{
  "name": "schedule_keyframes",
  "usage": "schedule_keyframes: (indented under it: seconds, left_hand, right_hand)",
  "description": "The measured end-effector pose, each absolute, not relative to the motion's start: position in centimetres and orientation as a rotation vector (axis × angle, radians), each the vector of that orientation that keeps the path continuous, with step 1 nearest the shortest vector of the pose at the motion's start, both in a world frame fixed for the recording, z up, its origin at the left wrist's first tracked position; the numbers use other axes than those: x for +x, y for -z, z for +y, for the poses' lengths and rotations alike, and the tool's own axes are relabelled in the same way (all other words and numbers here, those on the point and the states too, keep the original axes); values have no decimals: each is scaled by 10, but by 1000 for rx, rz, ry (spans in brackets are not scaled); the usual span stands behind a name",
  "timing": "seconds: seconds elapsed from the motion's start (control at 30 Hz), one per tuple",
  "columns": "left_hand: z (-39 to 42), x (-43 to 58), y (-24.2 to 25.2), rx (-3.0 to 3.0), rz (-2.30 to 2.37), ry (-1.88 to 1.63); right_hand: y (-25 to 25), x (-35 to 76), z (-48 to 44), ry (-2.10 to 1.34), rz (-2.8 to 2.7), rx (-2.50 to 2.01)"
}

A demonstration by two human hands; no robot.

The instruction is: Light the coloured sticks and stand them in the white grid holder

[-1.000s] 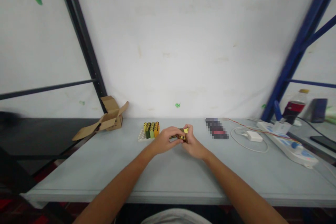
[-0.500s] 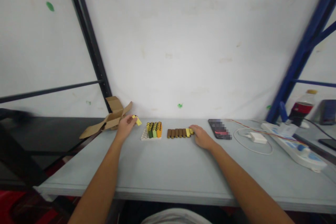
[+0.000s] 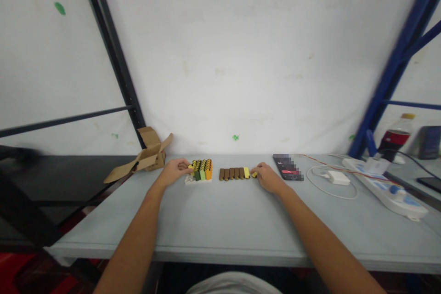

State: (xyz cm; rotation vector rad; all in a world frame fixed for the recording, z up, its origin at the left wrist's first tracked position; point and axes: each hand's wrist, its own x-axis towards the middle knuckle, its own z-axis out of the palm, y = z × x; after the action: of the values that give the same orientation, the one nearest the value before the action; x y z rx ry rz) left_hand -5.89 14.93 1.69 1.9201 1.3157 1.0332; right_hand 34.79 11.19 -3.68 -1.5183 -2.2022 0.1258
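Observation:
My left hand (image 3: 175, 172) is closed on a small yellow block (image 3: 190, 166), at the left side of a white tray (image 3: 189, 181). Rows of upright dark green, light green and orange blocks (image 3: 202, 173) with black and yellow tops fill the tray's right part. My right hand (image 3: 269, 177) pinches another small yellow block (image 3: 254, 175) at the table surface. Just left of it lies a row of several brown blocks (image 3: 234, 173), with a yellow one (image 3: 246, 172) at its right end. The fingers partly hide both held blocks.
An opened cardboard box (image 3: 151, 156) stands at the back left. Right of my right hand lies a partly blurred dark phone (image 3: 287, 167). Farther right are a white charger (image 3: 338, 177) with its cable, a power strip (image 3: 386, 195) and a cola bottle (image 3: 396, 140). A wall (image 3: 241, 78) rises behind.
My left hand has moved right with its yellow block to the tray. My right hand has drawn a yellow block slightly right, opening a gap beside the row.

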Motion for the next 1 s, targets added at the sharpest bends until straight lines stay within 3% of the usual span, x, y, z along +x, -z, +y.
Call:
schedule_keyframes:
  seconds: [0.27,0.57,0.73,1.0]
  left_hand:
    - [153,-54,-10,1985,1323,-1004]
    - [156,-64,-6,2089,1347,-856]
    - [155,-67,-9,2039,1353,-786]
    - [160,-72,-9,1944,1468,-963]
  right_hand:
    - [38,348,110,-18,-2094,-1682]
    - [15,336,108,-615,-1594,-1088]
    - [10,335,102,-795,-1296,-1080]
    - [8,333,97,-888,-1274,-1203]
